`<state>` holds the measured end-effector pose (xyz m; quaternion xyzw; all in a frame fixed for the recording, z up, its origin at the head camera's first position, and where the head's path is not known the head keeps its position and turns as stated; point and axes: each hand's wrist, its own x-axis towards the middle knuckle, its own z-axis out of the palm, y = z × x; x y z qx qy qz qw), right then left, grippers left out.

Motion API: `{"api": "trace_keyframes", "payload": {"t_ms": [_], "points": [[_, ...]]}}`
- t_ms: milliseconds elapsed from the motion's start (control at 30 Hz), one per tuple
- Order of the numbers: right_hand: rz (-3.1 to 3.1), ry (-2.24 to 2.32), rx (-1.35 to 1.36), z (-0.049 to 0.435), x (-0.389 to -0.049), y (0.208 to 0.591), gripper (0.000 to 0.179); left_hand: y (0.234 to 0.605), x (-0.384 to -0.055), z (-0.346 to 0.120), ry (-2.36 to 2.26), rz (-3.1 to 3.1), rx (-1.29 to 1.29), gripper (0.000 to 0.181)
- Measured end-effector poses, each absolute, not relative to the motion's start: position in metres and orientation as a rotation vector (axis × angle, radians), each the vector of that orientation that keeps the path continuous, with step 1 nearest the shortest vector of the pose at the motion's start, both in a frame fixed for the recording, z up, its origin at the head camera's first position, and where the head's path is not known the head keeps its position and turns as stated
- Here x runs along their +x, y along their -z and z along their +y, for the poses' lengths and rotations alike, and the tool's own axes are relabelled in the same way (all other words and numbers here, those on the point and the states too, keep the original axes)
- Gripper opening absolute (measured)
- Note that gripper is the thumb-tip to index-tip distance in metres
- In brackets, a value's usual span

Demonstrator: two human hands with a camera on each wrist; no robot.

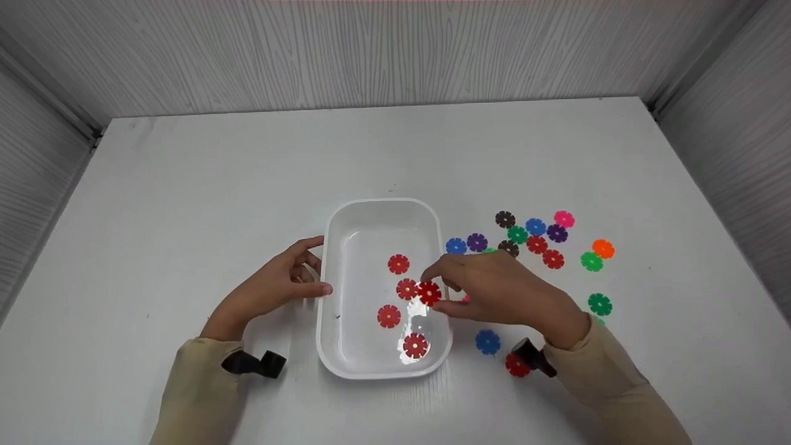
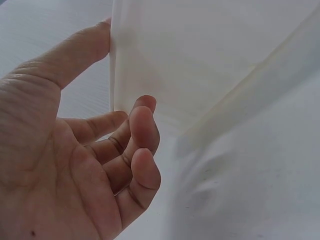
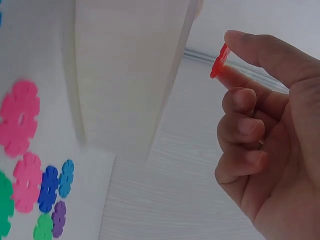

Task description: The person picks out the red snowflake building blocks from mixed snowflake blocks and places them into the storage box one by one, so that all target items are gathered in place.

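Observation:
My right hand [image 1: 494, 287] pinches a red notched disc [image 1: 429, 293] between thumb and index finger, above the right side of a white plastic tray [image 1: 384, 374]. In the right wrist view this red disc [image 3: 220, 61] appears edge-on, the other fingers curled below it. Inside the tray lie several more red discs, such as one [image 1: 389, 316] near its middle. My left hand [image 1: 281, 278] holds the tray's left side, thumb over the rim and index finger against the outer wall. The left wrist view shows the remaining left-hand fingers [image 2: 142, 170] bent beside the tray wall.
Scattered on the table right of the tray are several discs in mixed colours, among them an orange disc [image 1: 603, 249], a pink one [image 1: 563, 219] and a blue one [image 1: 487, 342]. One red disc [image 1: 516, 365] lies near the right wrist's camera. A panelled wall [image 1: 371, 55] rises behind the table.

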<state>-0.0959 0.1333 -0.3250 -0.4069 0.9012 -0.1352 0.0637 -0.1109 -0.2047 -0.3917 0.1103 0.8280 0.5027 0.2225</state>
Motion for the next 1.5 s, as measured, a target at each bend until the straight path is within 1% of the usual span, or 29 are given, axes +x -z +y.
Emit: {"api": "trace_keyframes", "payload": {"t_ms": [133, 500, 733, 933, 1200, 1333, 1500], "points": [[2.673, 0.405, -1.295, 0.115, -0.095, 0.326, 0.041, 0.392, -0.111, -0.205, -1.384, 2.29, 0.31, 0.082], [2.558, 0.29, -1.261, 0.076, -0.09, 0.33, 0.043, 0.393, -0.111, -0.205, -1.39, 2.285, 0.321, 0.082], [2.509, 0.205, -1.342, 0.061, -0.087, 0.334, 0.047, 0.393, -0.11, -0.206, -1.381, 2.283, 0.322, 0.081], [2.485, 0.155, -1.355, 0.055, -0.086, 0.334, 0.051, 0.393, -0.111, -0.205, -1.372, 2.292, 0.314, 0.081], [2.51, 0.194, -1.369, 0.064, -0.089, 0.336, 0.051, 0.393, -0.11, -0.204, -1.385, 2.282, 0.315, 0.08], [2.531, 0.291, -1.324, 0.081, -0.091, 0.335, 0.049, 0.393, -0.11, -0.204, -1.379, 2.286, 0.305, 0.081], [2.607, 0.308, -1.338, 0.108, -0.091, 0.333, 0.048, 0.392, -0.11, -0.204, -1.37, 2.297, 0.294, 0.081]]}}
